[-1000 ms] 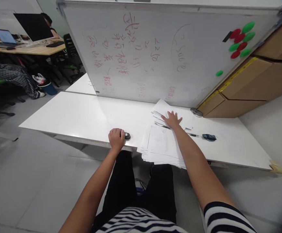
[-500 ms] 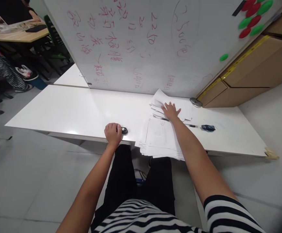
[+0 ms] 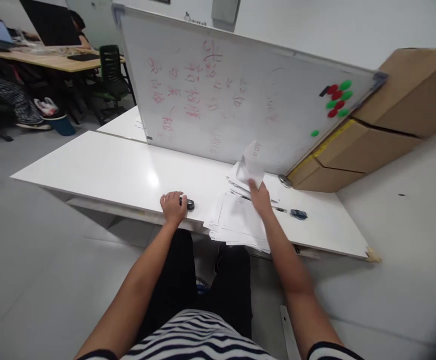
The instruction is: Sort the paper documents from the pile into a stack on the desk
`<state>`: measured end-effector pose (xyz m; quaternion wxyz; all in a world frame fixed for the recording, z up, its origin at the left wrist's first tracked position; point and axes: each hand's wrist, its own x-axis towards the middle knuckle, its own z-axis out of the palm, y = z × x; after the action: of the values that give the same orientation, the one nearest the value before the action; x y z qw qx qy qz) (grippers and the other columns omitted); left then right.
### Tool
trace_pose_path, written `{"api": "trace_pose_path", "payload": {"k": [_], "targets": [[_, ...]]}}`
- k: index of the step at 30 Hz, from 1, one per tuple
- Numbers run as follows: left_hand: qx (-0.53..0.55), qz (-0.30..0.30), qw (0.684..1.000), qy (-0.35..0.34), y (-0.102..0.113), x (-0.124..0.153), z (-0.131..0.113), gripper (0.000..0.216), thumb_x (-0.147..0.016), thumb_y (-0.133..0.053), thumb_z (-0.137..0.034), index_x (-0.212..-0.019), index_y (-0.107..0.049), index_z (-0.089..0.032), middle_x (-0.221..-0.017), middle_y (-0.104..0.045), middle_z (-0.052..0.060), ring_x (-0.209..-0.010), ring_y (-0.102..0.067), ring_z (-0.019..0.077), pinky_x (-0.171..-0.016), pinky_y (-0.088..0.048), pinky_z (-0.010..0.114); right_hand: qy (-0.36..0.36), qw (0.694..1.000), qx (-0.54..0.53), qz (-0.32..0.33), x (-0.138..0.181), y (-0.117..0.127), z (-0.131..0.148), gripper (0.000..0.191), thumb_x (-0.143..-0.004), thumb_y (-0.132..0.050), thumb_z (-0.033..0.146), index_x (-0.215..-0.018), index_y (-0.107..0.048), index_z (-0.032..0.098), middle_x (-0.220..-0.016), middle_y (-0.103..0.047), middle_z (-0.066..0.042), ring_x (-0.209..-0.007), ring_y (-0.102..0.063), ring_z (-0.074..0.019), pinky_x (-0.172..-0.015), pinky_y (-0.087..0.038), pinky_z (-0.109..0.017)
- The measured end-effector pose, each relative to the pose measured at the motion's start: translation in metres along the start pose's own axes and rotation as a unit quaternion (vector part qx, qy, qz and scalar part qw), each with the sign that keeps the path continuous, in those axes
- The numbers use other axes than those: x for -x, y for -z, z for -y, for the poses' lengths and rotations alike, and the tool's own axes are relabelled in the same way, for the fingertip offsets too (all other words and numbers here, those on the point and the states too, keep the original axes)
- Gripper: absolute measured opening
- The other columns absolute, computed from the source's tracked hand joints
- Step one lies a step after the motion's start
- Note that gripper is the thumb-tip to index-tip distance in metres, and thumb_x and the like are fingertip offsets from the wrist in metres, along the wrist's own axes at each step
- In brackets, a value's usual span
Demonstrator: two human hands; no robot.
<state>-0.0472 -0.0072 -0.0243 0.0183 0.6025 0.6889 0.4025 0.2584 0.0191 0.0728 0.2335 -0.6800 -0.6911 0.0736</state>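
Note:
My left hand rests closed on a small black object at the near edge of the white table. My right hand is pinched on a white sheet of paper and holds it lifted, bent, above the paper stack. The stack lies spread at the table's front edge and overhangs it a little. A dark pen lies just right of my right hand.
A whiteboard with red writing and red and green magnets stands tilted at the table's back. Cardboard boxes sit at the right. A small blue-black object lies beyond the pen. Another person sits at a desk far left.
My right hand went from lying flat on the papers to pinching one sheet and raising it. My left hand stayed on the black object. The camera view tilted up and back.

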Motion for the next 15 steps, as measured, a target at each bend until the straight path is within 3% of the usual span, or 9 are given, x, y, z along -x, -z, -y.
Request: {"api": "trace_pose_path", "payload": {"k": [3, 5, 7, 9, 11, 13, 15], "targets": [[0.112, -0.028, 0.993, 0.022, 0.019, 0.010, -0.023, 0.036, -0.090, -0.041, -0.044, -0.110, -0.061, -0.020, -0.124, -0.059, 0.012, -0.129, -0.040, 0.0295, -0.110, -0.016, 0.053, 0.082, 0.994, -0.020, -0.067, 0.084, 0.008, 0.036, 0.058, -0.098, -0.020, 0.045, -0.153, -0.014, 0.029, -0.158, -0.021, -0.003, -0.146, -0.011, -0.0269, -0.115, -0.017, -0.051], [0.282, 0.002, 0.958, 0.049, 0.037, 0.027, -0.045, 0.051, -0.093, -0.028, -0.055, -0.114, -0.060, -0.020, -0.124, -0.059, 0.013, -0.124, -0.046, 0.0275, -0.106, -0.030, 0.048, 0.136, 0.989, 0.023, -0.056, 0.131, 0.001, 0.050, 0.058, -0.095, -0.032, 0.040, -0.151, -0.018, 0.038, -0.159, -0.015, 0.003, -0.147, -0.001, -0.0284, -0.116, -0.007, -0.056], [0.450, 0.147, 0.876, 0.094, 0.058, 0.049, -0.066, 0.066, -0.088, -0.023, -0.068, -0.119, -0.059, -0.022, -0.114, -0.064, 0.012, -0.113, -0.056, 0.0276, -0.095, -0.043, 0.045, 0.127, 0.989, 0.065, -0.044, 0.163, -0.012, 0.057, 0.065, -0.091, -0.043, 0.037, -0.149, -0.015, 0.046, -0.158, -0.017, 0.006, -0.146, 0.003, -0.0299, -0.114, 0.000, -0.061], [0.532, 0.298, 0.781, 0.134, 0.077, 0.069, -0.083, 0.070, -0.082, -0.037, -0.073, -0.125, -0.056, -0.021, -0.112, -0.066, 0.013, -0.111, -0.058, 0.0283, -0.091, -0.047, 0.042, 0.111, 0.990, 0.086, -0.023, 0.181, -0.025, 0.058, 0.070, -0.088, -0.050, 0.037, -0.147, -0.015, 0.049, -0.157, -0.019, 0.007, -0.146, 0.004, -0.0313, -0.113, 0.004, -0.064], [0.554, 0.373, 0.723, 0.173, 0.089, 0.080, -0.093, 0.070, -0.077, -0.058, -0.065, -0.131, -0.051, -0.021, -0.116, -0.065, 0.013, -0.107, -0.061, 0.0282, -0.089, -0.049, 0.040, 0.098, 0.991, 0.086, -0.002, 0.188, -0.035, 0.056, 0.073, -0.086, -0.054, 0.039, -0.147, -0.015, 0.050, -0.157, -0.018, 0.007, -0.145, 0.005, -0.0331, -0.112, 0.005, -0.066], [0.542, 0.387, 0.716, 0.209, 0.094, 0.081, -0.095, 0.072, -0.072, -0.070, -0.053, -0.133, -0.049, -0.022, -0.119, -0.064, 0.012, -0.102, -0.063, 0.0269, -0.085, -0.051, 0.039, 0.083, 0.993, 0.077, 0.014, 0.190, -0.041, 0.054, 0.077, -0.085, -0.057, 0.039, -0.147, -0.013, 0.050, -0.157, -0.016, 0.009, -0.145, 0.006, -0.0345, -0.110, 0.005, -0.068], [0.508, 0.372, 0.742, 0.231, 0.091, 0.077, -0.092, 0.068, -0.069, -0.074, -0.048, -0.127, -0.053, -0.019, -0.114, -0.066, 0.012, -0.097, -0.065, 0.0258, -0.082, -0.052, 0.038, 0.071, 0.995, 0.070, 0.024, 0.191, -0.042, 0.052, 0.080, -0.085, -0.058, 0.034, -0.146, -0.010, 0.053, -0.157, -0.012, 0.011, -0.145, 0.006, -0.0338, -0.110, 0.005, -0.069]]}}
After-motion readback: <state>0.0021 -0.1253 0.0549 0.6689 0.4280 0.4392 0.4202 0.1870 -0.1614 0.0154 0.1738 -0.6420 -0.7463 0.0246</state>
